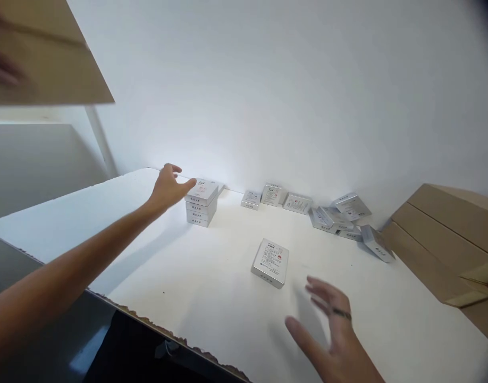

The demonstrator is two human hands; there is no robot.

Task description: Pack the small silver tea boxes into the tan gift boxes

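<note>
My left hand [169,186] is beside the top of a stack of several small silver-white boxes [202,205], thumb and fingers apart. The thumb tip overlaps the top box's near corner in view; whether it touches I cannot tell. My right hand [331,324], wearing a dark ring, hovers over the front of the table, slightly blurred, with its fingers spread and nothing in it. Nearest to it, a single printed silver box [271,261] lies flat on the white tabletop [224,298].
Along the wall stand or lean several more boxes, including one upright [272,195], and a loose pile [331,219] farther right. A large cardboard carton [447,234] occupies the right side. At upper left, another person's blurred hand [2,66] is against a cardboard sheet [68,69].
</note>
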